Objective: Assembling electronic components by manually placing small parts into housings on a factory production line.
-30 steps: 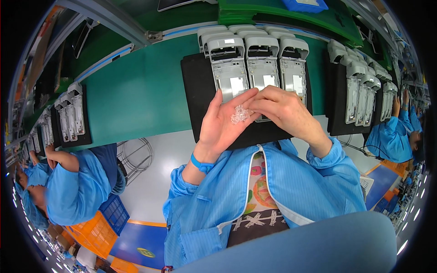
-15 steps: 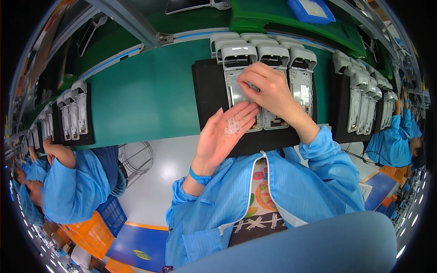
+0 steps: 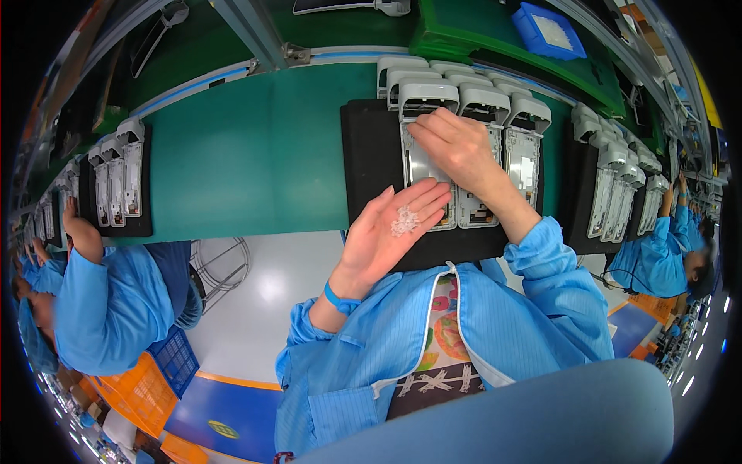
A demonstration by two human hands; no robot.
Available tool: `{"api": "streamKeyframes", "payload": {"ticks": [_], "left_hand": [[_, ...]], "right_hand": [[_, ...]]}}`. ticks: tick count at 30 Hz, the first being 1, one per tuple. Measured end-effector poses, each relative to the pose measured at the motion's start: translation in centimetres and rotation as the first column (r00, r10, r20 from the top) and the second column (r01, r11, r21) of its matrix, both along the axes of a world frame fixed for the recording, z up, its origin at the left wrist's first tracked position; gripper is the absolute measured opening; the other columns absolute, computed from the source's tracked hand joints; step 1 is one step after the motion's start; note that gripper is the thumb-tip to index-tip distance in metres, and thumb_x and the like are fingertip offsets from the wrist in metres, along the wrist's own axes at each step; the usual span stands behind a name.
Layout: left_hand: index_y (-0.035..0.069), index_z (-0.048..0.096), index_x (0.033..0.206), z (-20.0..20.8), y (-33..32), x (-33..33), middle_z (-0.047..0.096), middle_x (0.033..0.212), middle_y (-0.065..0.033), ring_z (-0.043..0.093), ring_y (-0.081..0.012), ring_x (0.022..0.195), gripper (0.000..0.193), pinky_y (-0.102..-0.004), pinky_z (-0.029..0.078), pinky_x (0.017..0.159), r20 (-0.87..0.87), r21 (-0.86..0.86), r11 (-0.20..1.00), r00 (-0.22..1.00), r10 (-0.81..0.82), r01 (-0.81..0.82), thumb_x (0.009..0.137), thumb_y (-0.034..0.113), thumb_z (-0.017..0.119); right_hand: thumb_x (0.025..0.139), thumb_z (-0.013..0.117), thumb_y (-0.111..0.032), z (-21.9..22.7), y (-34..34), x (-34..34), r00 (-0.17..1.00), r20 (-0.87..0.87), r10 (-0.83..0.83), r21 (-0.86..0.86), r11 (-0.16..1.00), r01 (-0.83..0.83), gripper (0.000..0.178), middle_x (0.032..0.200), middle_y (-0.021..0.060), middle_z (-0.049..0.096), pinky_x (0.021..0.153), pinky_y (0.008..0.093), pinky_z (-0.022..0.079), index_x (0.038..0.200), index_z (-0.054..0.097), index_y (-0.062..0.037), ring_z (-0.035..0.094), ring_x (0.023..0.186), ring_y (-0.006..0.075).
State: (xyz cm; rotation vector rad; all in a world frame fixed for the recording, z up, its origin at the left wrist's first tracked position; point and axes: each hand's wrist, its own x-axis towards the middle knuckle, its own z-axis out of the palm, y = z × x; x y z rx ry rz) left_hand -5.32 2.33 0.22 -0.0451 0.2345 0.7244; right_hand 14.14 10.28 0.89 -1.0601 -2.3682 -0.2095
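Note:
My left hand lies palm up with its fingers stretched out. A small heap of clear plastic bits rests on its palm. Above it, my right hand is bent over the upper part of the leftmost grey plastic housing, fingertips pinched together near its left edge. Whatever is between those fingertips is too small or hidden to name. Two similar housings stand to the right: a middle one, partly covered by my right forearm, and a right one. All have raised, hooded far ends and lie on a black mat.
More housings stand behind these. A blue bin with pale pieces sits on a green shelf at the back right. Other mats with housings lie left and right on the green table. Co-workers in blue sit at both sides.
The view has shifted slightly, so the table and housings appear farther right. My right fingertips have moved up along the leftmost housing toward its hooded end. My left palm still holds the bits.

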Motion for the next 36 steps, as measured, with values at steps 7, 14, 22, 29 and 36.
{"api": "streamKeyframes", "payload": {"ticks": [7,14,22,29,36], "left_hand": [[-0.015,0.022,0.149,-0.2,0.1,0.0,0.025,0.156,-0.0325,0.025,-0.0407,0.148,0.067,-0.0477,0.020,0.124,0.017,0.007,1.000,1.000,0.003,-0.003,0.107,0.036,0.032],[-0.014,0.026,0.149,-0.3,0.1,-0.2,0.029,0.156,-0.0300,0.029,-0.0372,0.147,0.066,-0.0462,0.022,0.123,0.033,-0.005,1.000,0.999,-0.006,0.006,0.107,0.037,0.028],[-0.017,0.015,0.150,0.6,0.8,-0.1,0.019,0.157,-0.0337,0.020,-0.0420,0.149,0.084,-0.0485,0.016,0.125,0.135,-0.083,0.993,0.986,0.100,-0.089,0.104,0.052,0.028],[-0.014,0.016,0.151,1.3,1.1,0.6,0.021,0.158,-0.0307,0.021,-0.0363,0.150,0.088,-0.0453,0.017,0.124,0.124,-0.079,0.989,0.983,0.137,-0.128,0.103,0.059,0.023],[-0.014,0.016,0.152,1.4,0.8,1.8,0.018,0.159,-0.0306,0.018,-0.0357,0.151,0.093,-0.0441,0.015,0.124,0.091,0.001,0.989,0.985,0.148,-0.149,0.101,0.064,0.021]], "right_hand": [[0.068,0.067,-0.009,0.2,0.3,0.5,0.999,0.029,0.044,-0.012,0.999,-0.044,0.024,0.090,0.0022,0.065,0.056,0.0272,0.054,0.091,0.069,-0.0036,0.065,0.081,0.0162],[0.067,0.067,-0.008,0.9,0.5,0.7,0.995,0.047,0.089,-0.067,0.994,-0.086,0.028,0.089,0.0048,0.064,0.059,0.0305,0.053,0.094,0.070,-0.0019,0.064,0.077,0.0200],[0.072,0.068,-0.004,2.9,-1.3,0.3,0.999,0.011,0.050,-0.150,0.988,-0.048,0.028,0.093,0.0064,0.065,0.068,0.0329,0.052,0.100,0.070,-0.0030,0.063,0.085,0.0230],[0.075,0.076,-0.003,5.2,-7.1,0.0,0.930,-0.359,-0.080,-0.538,0.832,-0.136,0.017,0.087,0.0070,0.067,0.068,0.0351,0.055,0.090,0.071,-0.0040,0.066,0.081,0.0258],[0.072,0.078,-0.004,4.7,-9.1,-0.5,0.942,-0.284,-0.179,-0.458,0.889,0.030,0.016,0.083,0.0063,0.066,0.064,0.0359,0.055,0.086,0.071,-0.0038,0.066,0.077,0.0253]]}}
